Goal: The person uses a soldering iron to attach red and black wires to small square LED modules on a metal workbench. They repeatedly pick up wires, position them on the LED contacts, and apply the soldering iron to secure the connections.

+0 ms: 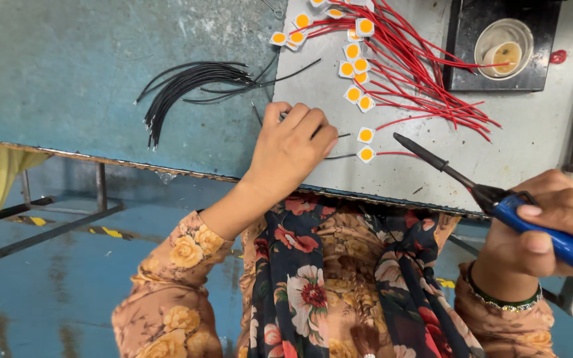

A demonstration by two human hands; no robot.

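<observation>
We see our left hand (pixel 291 147) lying on the grey board (pixel 432 172), fingers curled down and pinching a thin black wire (pixel 339 156) against the surface, so the wire keeps its place next to the nearest small white square chip with an orange round centre (pixel 365 154). The wire end touches this chip, or nearly; we cannot tell exactly.

Our right hand (pixel 552 229) is clenched around the blue handle of a soldering iron (pixel 472 182). The iron is held tilted, its dark tip pointing far and left toward that same chip, but apart from it, above the board.

More such chips (pixel 353 69) lie in a loose row going far, each already with a red wire (pixel 432 73); the red wires spread to the right, probably so they do not cover the working spot. A bundle of loose black wires (pixel 187 86) waits to the left on the blue-green table (pixel 67 66), easy for the left hand to reach.

Far right stands a black square holder (pixel 459 59) with a round white cup (pixel 504 48) of yellowish paste inside. We see no labels or signs.
</observation>
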